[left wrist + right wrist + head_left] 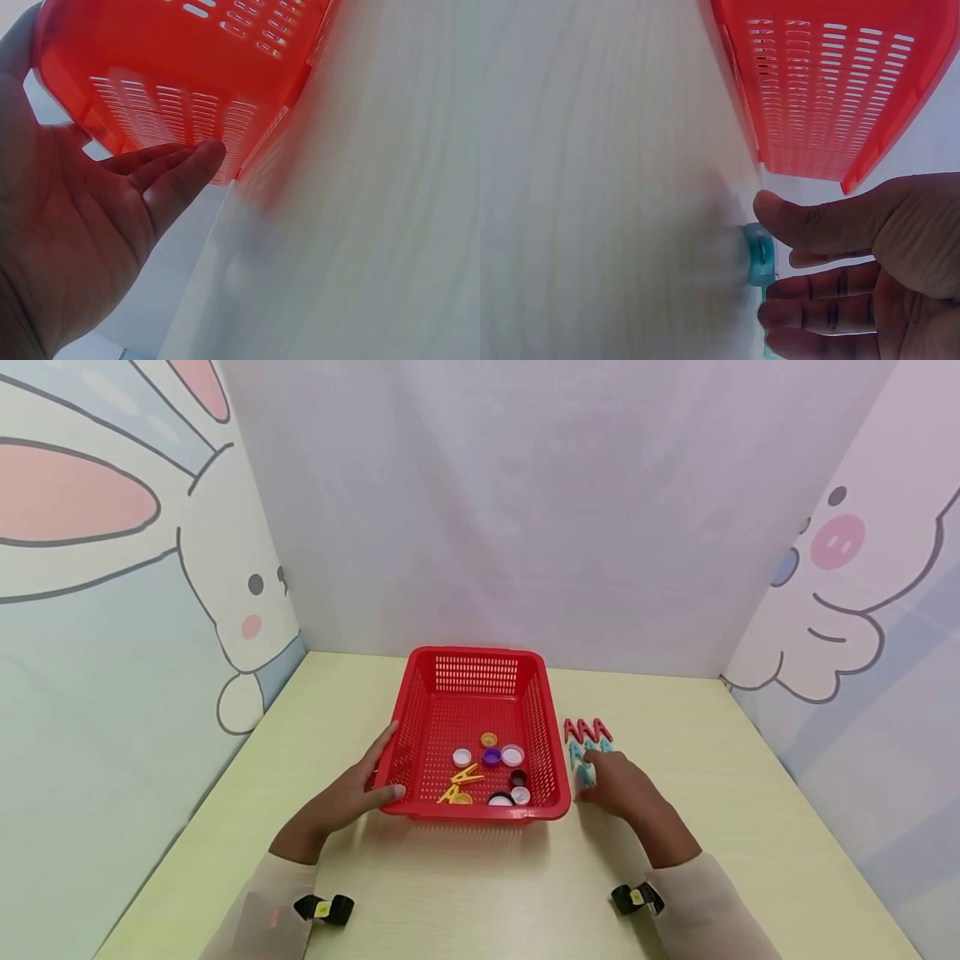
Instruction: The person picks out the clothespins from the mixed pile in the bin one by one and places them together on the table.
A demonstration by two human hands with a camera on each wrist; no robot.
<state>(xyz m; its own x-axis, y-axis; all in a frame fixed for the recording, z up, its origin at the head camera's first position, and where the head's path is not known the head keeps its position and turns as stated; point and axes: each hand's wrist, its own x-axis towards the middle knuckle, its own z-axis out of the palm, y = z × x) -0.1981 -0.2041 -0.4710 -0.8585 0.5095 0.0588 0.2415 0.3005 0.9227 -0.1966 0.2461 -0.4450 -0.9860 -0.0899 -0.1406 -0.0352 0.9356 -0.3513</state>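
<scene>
A red plastic basket (pixel 480 812) stands on the table, with bottle caps and yellow clothespins (pixel 467 775) lying on its floor near the front. My left hand (pixel 347 793) grips its left rim; the thumb lies over the edge and the fingers (pixel 180 184) run along the perforated outer wall. Right of the basket, my right hand (pixel 621 783) pinches a teal clothespin (pixel 760 255) at the tabletop, thumb on one side and fingers on the other. Behind it lie more teal clothespins (pixel 575 753), partly covered by the hand, and a row of red clothespins (pixel 587 730).
The caps include a purple cap (pixel 492 757), a white cap (pixel 462 757), a yellow cap (pixel 489 739) and a dark cap (pixel 518 777). A pale wooden table (pixel 480 893) carries everything. A plain back wall (pixel 517 527) and cartoon-printed side walls (pixel 97 710) enclose it.
</scene>
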